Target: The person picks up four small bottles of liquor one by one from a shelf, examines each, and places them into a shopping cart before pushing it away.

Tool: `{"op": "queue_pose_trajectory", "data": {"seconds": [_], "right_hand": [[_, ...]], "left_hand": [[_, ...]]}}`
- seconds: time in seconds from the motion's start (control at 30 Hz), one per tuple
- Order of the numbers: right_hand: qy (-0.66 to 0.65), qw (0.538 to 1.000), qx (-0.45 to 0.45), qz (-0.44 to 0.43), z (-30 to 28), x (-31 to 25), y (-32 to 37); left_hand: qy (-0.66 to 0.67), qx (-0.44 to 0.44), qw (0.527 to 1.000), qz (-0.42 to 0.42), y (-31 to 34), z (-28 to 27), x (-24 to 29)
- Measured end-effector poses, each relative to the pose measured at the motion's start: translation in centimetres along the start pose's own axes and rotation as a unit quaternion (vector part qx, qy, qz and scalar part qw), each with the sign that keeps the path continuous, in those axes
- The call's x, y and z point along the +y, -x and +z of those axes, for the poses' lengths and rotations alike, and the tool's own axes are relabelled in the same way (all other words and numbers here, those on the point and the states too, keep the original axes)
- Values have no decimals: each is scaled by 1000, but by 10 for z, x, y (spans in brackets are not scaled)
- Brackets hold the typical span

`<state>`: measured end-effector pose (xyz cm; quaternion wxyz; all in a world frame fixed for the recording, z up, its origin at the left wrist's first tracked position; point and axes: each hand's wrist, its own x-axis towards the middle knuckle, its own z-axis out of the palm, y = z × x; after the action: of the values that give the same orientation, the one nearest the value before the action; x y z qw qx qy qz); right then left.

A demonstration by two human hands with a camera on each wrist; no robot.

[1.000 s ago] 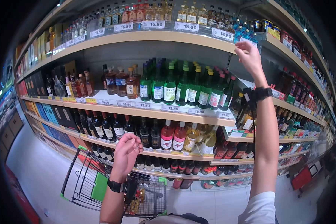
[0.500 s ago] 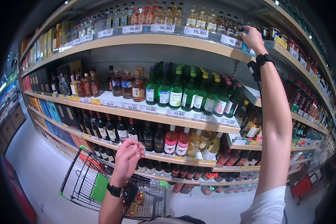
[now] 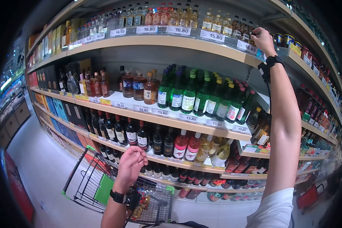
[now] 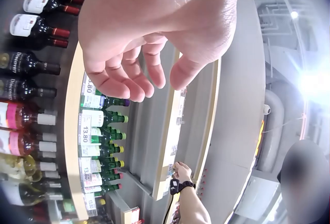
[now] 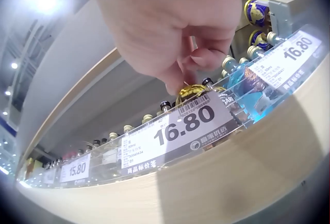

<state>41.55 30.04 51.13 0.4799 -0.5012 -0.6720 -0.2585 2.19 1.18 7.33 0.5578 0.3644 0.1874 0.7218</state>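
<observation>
My right hand (image 3: pixel 264 41) is at the right end of the top shelf, behind a 16.80 price tag (image 3: pixel 247 46). Seen from the right wrist, that hand (image 5: pixel 172 23) pinches the top of a small bottle with gold cord (image 5: pixel 192 91); the price tag (image 5: pixel 178 131) hides the bottle's lower part. Dark-capped small bottles (image 5: pixel 165 106) stand beside it, with blue ones (image 5: pixel 238 82) on the other side. My left hand (image 3: pixel 132 167) hangs in front of the wine shelf, palm up and fingers loosely bent; the left wrist view shows this hand (image 4: pixel 160 23) holding nothing.
Green bottles (image 3: pixel 189 98) line the middle shelf, with wine bottles (image 3: pixel 180 145) below. A shopping cart (image 3: pixel 102 189) with packaged goods in it stands at lower left. Cans (image 3: pixel 288 39) sit on the adjoining shelf to the right. A red basket (image 3: pixel 309 196) is on the floor.
My right hand has moved from in front of the shelf's blue bottles to the small bottles left of them and now pinches one. The left hand remains loosely bent. The head view has shifted slightly.
</observation>
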Motion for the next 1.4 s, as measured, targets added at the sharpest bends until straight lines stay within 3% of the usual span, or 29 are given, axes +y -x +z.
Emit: {"op": "queue_pose_trajectory", "data": {"seconds": [0.2, 0.37, 0.53, 0.73, 0.83, 1.0, 1.07, 1.4], "right_hand": [[-67, 993, 95, -27, -1, 6, -7], [-214, 961, 164, -57, -11, 3, -21], [-317, 942, 83, -66, -43, -51, 19], [-439, 895, -30, -79, -45, -118, 101], [-492, 866, -42, -76, -39, -150, 156], [-550, 829, -89, -51, -11, -164, 231], [-583, 803, -126, -3, 3, -170, 258], [-628, 727, -258, 103, 46, -188, 364]], "left_hand": [[-13, -7, 1000, -4, 5, -9, 0], [5, 0, 1000, -9, 12, -2, 1], [14, -11, 999, -35, 15, 1, -7], [13, -28, 998, -54, 13, 13, -14], [4, -48, 997, -63, 11, 22, -15], [12, -89, 993, -72, 9, 35, -22], [21, -108, 991, -71, 6, 34, -30], [34, -76, 994, -69, -6, 56, -38]]}}
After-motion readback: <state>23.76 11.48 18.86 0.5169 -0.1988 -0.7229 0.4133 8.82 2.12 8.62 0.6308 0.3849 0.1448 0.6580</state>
